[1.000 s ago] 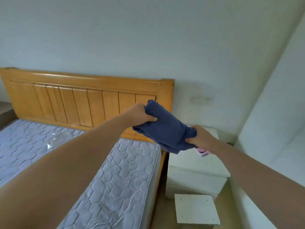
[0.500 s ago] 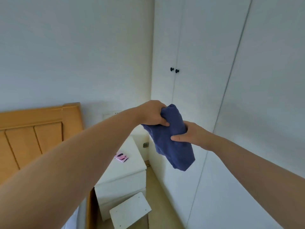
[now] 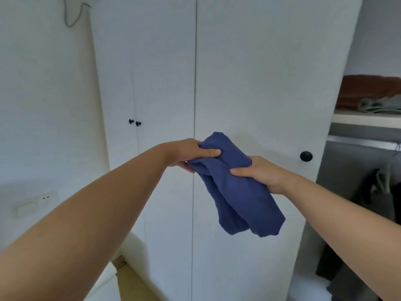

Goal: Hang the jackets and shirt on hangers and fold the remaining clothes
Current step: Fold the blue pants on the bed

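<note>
A folded dark blue garment (image 3: pixel 236 192) hangs in the air in front of the white wardrobe doors (image 3: pixel 249 83). My left hand (image 3: pixel 188 152) grips its upper end, thumb on top. My right hand (image 3: pixel 260 172) grips its right side a little lower, thumb across the cloth. The garment's lower end droops free below both hands.
The wardrobe's right section stands open: a shelf (image 3: pixel 366 120) carries folded brown and grey clothes, and dark garments (image 3: pixel 377 192) hang under a rail (image 3: pixel 364 143). A black round knob (image 3: pixel 306 156) sits on the door edge. Wall sockets (image 3: pixel 36 204) and the nightstand corner (image 3: pixel 104 283) are at lower left.
The view has swung right from the bed and nightstand to the wardrobe. Both hands carried the blue garment along, keeping their grip; the open wardrobe section has come into sight.
</note>
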`<action>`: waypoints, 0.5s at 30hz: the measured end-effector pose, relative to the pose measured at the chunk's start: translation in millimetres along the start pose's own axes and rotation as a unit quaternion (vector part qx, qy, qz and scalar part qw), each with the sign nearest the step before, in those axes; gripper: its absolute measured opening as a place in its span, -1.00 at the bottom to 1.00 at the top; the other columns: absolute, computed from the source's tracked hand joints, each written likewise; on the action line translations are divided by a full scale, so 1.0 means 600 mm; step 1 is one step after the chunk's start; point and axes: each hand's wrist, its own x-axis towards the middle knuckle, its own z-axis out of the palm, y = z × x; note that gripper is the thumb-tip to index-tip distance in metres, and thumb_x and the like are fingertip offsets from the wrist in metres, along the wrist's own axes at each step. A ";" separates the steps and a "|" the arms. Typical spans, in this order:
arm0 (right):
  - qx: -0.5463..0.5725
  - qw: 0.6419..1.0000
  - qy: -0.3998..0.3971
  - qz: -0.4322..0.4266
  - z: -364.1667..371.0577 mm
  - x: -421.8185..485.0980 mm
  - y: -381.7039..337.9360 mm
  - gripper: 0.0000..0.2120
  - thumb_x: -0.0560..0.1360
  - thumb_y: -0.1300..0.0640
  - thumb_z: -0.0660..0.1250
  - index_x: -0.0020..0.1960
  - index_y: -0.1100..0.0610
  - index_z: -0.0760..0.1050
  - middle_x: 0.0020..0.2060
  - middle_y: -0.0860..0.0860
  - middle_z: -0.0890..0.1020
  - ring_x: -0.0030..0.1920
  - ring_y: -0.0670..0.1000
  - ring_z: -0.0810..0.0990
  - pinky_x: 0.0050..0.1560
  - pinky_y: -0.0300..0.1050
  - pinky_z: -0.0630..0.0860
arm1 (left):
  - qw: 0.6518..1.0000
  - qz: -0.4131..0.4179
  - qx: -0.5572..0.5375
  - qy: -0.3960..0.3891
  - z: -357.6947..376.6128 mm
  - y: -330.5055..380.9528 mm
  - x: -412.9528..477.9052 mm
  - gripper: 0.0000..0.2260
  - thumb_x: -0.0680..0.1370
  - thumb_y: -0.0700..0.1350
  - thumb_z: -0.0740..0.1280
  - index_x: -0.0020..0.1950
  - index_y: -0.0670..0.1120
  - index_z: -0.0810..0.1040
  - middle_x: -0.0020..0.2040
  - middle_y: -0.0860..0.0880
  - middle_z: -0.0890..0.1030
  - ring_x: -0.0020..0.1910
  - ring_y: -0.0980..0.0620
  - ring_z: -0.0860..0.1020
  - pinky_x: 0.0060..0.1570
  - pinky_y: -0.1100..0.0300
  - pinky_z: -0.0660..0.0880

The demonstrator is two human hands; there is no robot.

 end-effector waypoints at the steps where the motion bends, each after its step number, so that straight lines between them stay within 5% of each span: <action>1: -0.008 1.000 0.015 0.000 -0.016 -0.007 -0.008 -0.78 0.50 0.18 0.38 0.14 0.08 0.56 0.03 0.01 0.68 0.01 -0.01 0.66 -0.04 -0.18 0.55 | 0.999 0.003 0.004 -0.039 0.001 0.011 0.010 -0.65 0.47 0.12 0.41 0.17 -0.04 0.56 0.10 0.02 0.65 0.09 0.06 0.62 0.13 0.11 0.55; 6: -0.016 0.997 0.079 -0.006 -0.084 -0.051 -0.041 -0.77 0.49 0.21 0.38 0.15 0.13 0.55 0.05 0.03 0.67 0.03 0.01 0.65 0.03 -0.13 0.55 | 0.996 0.076 -0.008 -0.056 0.020 0.085 0.054 -0.77 0.50 -0.14 0.41 0.12 -0.17 0.60 0.04 -0.12 0.67 0.04 -0.04 0.65 0.06 0.14 0.58; 15: 0.117 0.968 0.220 -0.013 -0.200 -0.203 -0.102 -0.63 0.36 0.13 0.47 0.12 0.22 0.56 -0.03 0.16 0.66 -0.06 0.14 0.63 0.07 0.06 0.52 | 0.960 0.227 -0.151 -0.067 0.090 0.264 0.097 -0.72 0.51 0.00 0.39 0.18 -0.07 0.54 0.06 -0.07 0.66 0.03 -0.02 0.65 0.05 0.03 0.60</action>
